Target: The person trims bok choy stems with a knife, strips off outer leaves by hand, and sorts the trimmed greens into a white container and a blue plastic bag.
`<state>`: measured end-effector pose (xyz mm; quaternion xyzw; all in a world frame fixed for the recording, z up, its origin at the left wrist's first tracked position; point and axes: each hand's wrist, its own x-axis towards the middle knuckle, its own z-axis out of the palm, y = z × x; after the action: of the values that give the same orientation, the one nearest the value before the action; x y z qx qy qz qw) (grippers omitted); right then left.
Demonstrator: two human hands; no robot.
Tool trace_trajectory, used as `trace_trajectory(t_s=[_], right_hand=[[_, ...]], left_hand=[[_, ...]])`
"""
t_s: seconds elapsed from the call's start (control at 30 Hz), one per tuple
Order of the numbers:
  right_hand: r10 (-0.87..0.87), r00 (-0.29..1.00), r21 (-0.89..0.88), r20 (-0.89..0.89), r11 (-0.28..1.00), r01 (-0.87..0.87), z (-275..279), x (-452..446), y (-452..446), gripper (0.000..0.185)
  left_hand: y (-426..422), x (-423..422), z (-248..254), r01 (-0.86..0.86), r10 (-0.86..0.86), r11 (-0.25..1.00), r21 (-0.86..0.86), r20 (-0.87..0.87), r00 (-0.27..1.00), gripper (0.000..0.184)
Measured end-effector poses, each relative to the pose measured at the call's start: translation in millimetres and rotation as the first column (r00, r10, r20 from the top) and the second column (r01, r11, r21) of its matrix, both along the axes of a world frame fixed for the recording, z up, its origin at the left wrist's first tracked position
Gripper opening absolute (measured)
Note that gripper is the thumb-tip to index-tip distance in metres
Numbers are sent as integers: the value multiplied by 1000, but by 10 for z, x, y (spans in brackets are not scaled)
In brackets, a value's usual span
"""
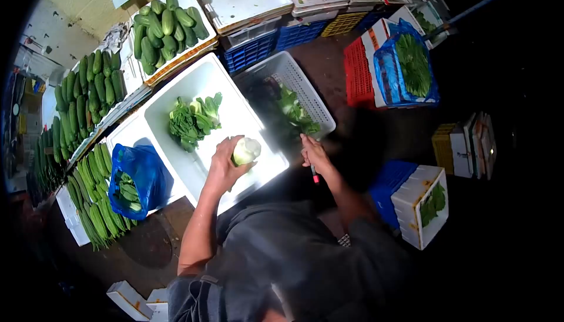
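Note:
My left hand is closed around a bok choy, whose pale rounded base faces up; its leaves are hidden. This hand is over the near part of a white foam box. Inside the box, beyond the hand, lie several trimmed bok choy with dark green leaves. To the right, my right hand grips a knife by its dark, red-ended handle; I cannot make out the blade. Just past that hand, loose green leaves lie in a grey plastic crate.
Cucumbers fill a foam tray at the back left, with more green gourds along the left. A blue plastic bag of greens stands left of the box. Blue crates line the back; a foam box stands at right.

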<state>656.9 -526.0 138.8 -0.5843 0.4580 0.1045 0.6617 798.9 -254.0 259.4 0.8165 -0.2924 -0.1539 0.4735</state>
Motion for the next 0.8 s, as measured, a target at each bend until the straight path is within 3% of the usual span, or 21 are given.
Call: trace_trajectory(t_s=[0.03,0.1,0.13,0.17,0.23,0.3,0.33,0.37,0.4,0.47,0.57,0.7,0.77,0.8], right_hand=[[-92,994,123,-55,988,98,-88,47,-43,57],[-112,987,358,-118,922,147,-315,150,-60,62],[-154,969,346,-193,914,214,-399,246,-19,65],[-138,978,356,-159,916,187,-491,272,-20,66],[-136,983,123,-120,981,151,-669,352,125,57],[-156,988,49,-17,986,157,-754,436,404,48],[-165,986,11,36,986,165,-801,448,533,44],[-44,997,-138,69,989,53,-1353,395,543,38],[70,997,-208,-13,976,-71,-1365,399,629,43],[243,957,-321,-156,904,-281,-992,501,881,54],[211,966,-679,-153,688,-257,-1156,485,1163,57],[176,951,-684,-253,663,-304,-1235,447,1271,68],[195,974,-793,-112,573,-206,-2065,232,1119,75],[106,918,-659,-382,666,-351,-1437,431,1297,78]], left_hand=[[26,6,-13,-35,21,998,-61,-213,977,67],[29,33,1,-157,28,973,-168,-590,807,71],[48,67,82,-158,37,977,-145,-613,789,75],[122,93,-72,-164,-18,947,-275,-559,829,73],[296,153,-282,-256,-32,899,-354,-639,769,71],[468,143,-526,-433,-98,788,-437,-785,612,57],[567,148,-590,-504,-135,738,-448,-830,540,61],[651,159,-622,-571,-182,684,-454,-864,469,65],[716,160,-628,-619,-168,645,-448,-873,457,61],[899,187,-740,-695,-245,557,-455,-889,386,59],[1126,207,-871,-781,-302,460,-423,-901,311,57],[1412,279,-908,-841,-282,421,-340,-930,235,54],[1609,298,-958,-817,-256,445,-366,-927,276,49],[1687,307,-953,-819,-235,439,-368,-927,291,48]])
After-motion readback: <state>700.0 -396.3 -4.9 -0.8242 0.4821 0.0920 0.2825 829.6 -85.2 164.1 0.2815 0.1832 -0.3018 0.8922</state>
